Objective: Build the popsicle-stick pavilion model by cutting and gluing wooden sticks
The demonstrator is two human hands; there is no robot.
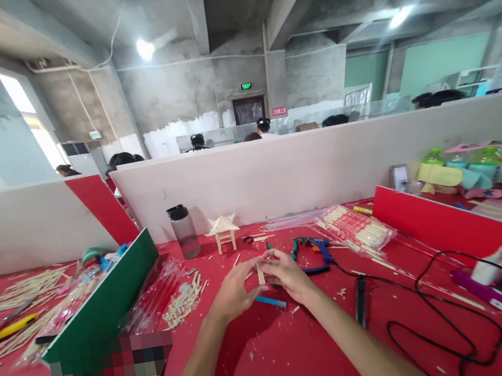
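Near the middle of the red table, my left hand (237, 290) and my right hand (286, 273) meet around a small bundle of short wooden sticks (260, 273). Fingers of both hands close on the bundle, which stands roughly upright between them. Just below the fingers, a blue glue stick (271, 301) lies on the table. Behind my left hand stands a small wooden pavilion model (224, 233) with a pointed roof. A pile of cut stick pieces (186, 300) lies to the left.
A dark bottle (184, 231) stands at the back left. Right of my hands are a blue glue gun (323, 250), its black cable, a black bar (361, 301) and bagged sticks (356, 228). Green (107, 300) and red (469, 242) dividers flank the area.
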